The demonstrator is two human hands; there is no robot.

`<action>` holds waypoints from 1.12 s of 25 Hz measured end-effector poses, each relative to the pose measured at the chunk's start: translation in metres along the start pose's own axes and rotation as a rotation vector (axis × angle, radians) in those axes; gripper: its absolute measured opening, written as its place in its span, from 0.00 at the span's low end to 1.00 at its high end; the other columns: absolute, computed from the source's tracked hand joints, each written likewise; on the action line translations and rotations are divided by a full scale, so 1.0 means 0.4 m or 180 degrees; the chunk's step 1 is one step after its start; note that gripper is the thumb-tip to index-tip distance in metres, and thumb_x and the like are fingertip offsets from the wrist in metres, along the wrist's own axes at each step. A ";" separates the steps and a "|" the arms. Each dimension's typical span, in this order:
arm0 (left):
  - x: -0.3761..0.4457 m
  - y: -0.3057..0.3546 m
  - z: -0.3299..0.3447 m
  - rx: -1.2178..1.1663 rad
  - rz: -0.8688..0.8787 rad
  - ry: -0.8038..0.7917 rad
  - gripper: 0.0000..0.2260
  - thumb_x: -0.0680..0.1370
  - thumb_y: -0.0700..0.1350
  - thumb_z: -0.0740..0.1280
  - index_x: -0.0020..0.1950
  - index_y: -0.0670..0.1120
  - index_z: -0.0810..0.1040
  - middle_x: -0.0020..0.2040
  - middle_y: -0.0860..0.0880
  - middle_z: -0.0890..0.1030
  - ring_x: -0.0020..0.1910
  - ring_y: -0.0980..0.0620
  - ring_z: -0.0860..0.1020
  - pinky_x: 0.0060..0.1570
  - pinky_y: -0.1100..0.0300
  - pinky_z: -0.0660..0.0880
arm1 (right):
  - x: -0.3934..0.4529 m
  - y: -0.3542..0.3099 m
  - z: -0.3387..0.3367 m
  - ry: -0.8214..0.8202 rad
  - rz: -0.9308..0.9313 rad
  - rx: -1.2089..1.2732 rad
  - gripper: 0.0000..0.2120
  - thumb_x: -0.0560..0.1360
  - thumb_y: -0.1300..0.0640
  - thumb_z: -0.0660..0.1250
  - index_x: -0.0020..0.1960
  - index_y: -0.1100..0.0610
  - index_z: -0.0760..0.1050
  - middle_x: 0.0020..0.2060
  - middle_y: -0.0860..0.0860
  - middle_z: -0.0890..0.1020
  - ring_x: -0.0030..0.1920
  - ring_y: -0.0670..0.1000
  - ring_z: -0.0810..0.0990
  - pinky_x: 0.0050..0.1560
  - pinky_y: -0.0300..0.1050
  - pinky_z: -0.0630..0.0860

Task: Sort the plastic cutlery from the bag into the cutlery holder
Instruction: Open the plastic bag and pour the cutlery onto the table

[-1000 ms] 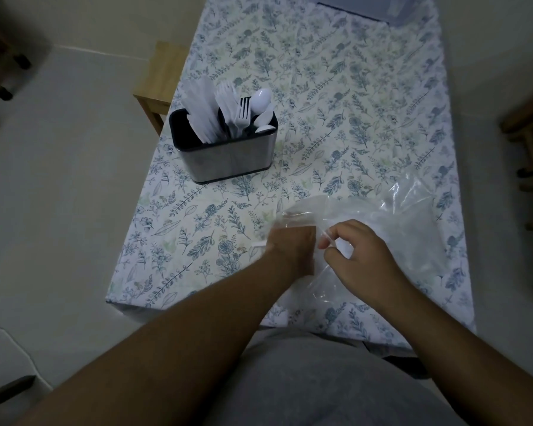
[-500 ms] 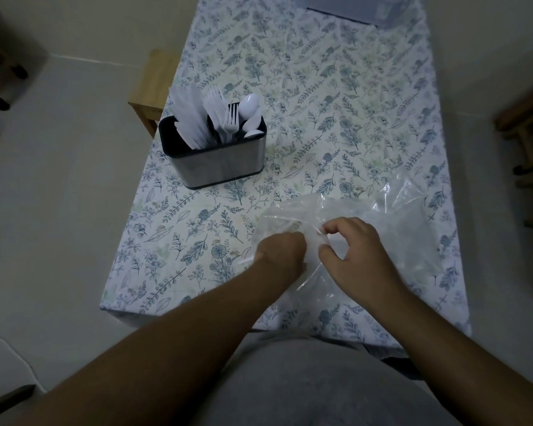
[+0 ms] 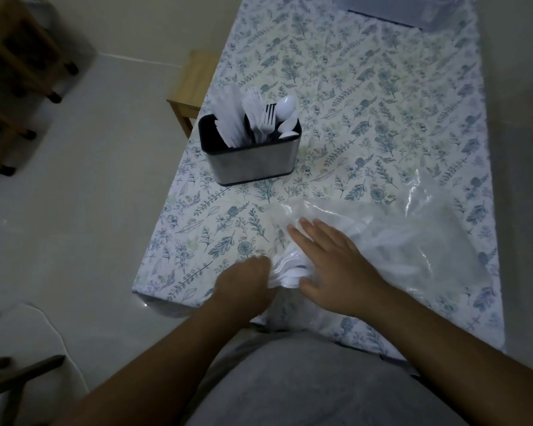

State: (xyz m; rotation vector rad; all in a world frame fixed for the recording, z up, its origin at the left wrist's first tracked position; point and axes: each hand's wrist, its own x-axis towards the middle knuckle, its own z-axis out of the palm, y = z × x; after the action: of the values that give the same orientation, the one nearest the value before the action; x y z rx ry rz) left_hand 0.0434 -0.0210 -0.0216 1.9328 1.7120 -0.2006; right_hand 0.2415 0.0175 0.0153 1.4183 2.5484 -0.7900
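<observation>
A clear plastic bag (image 3: pixel 413 238) lies crumpled on the near right of the floral tablecloth (image 3: pixel 366 96). My right hand (image 3: pixel 336 265) lies flat on the bag with its fingers spread. My left hand (image 3: pixel 243 284) grips a bunch of white plastic cutlery (image 3: pixel 290 269) at the bag's mouth, just left of my right hand. The metal cutlery holder (image 3: pixel 253 158) stands further back on the left of the table, with white knives, forks and spoons upright in its compartments.
A clear plastic container (image 3: pixel 413 7) sits at the table's far end. A small wooden stool (image 3: pixel 194 84) stands beside the table's left edge. Wooden furniture (image 3: pixel 19 72) stands on the floor at far left.
My right hand let go of the bag's edge and now presses flat on the bag. My left hand has drawn a bunch of white cutlery out of the bag's mouth.
</observation>
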 end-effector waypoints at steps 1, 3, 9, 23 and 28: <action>-0.015 -0.028 0.008 -0.0026 -0.0106 -0.0027 0.19 0.80 0.56 0.61 0.64 0.45 0.71 0.57 0.46 0.78 0.55 0.44 0.80 0.51 0.52 0.76 | 0.001 0.017 -0.003 -0.0107 0.0009 -0.0065 0.43 0.75 0.40 0.62 0.82 0.43 0.41 0.83 0.46 0.44 0.81 0.49 0.39 0.80 0.49 0.39; -0.042 -0.082 0.019 -0.0195 -0.0314 -0.0040 0.18 0.79 0.56 0.62 0.62 0.46 0.72 0.56 0.46 0.79 0.53 0.45 0.80 0.50 0.53 0.75 | -0.002 0.050 -0.008 -0.0241 0.0082 -0.0219 0.44 0.75 0.41 0.62 0.82 0.43 0.40 0.83 0.46 0.43 0.81 0.48 0.38 0.78 0.47 0.36; -0.080 -0.141 -0.003 -0.0790 -0.1064 0.0240 0.08 0.77 0.52 0.65 0.50 0.49 0.70 0.44 0.50 0.76 0.44 0.49 0.77 0.42 0.58 0.72 | 0.008 0.068 -0.004 -0.0146 0.0612 -0.0095 0.41 0.77 0.58 0.63 0.83 0.49 0.43 0.83 0.47 0.51 0.82 0.48 0.42 0.78 0.46 0.36; 0.039 0.009 -0.043 -0.1476 -0.1113 0.1130 0.43 0.75 0.61 0.69 0.80 0.46 0.50 0.77 0.41 0.61 0.76 0.42 0.62 0.70 0.44 0.67 | -0.053 0.055 -0.028 0.1301 0.0790 0.0915 0.27 0.75 0.61 0.69 0.73 0.46 0.72 0.64 0.48 0.78 0.62 0.49 0.75 0.65 0.53 0.71; 0.029 0.095 -0.036 -0.2313 -0.0612 0.0852 0.21 0.78 0.57 0.69 0.66 0.49 0.70 0.56 0.51 0.78 0.52 0.56 0.78 0.50 0.57 0.78 | -0.081 0.173 -0.039 0.1382 0.1420 -0.0383 0.32 0.70 0.62 0.71 0.73 0.50 0.71 0.74 0.53 0.72 0.77 0.57 0.63 0.75 0.62 0.52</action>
State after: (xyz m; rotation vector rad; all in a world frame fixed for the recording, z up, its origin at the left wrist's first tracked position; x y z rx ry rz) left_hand 0.0782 -0.0057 -0.0037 1.2951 1.7966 0.5637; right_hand 0.3183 0.0301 0.0135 2.1958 2.3354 -0.2734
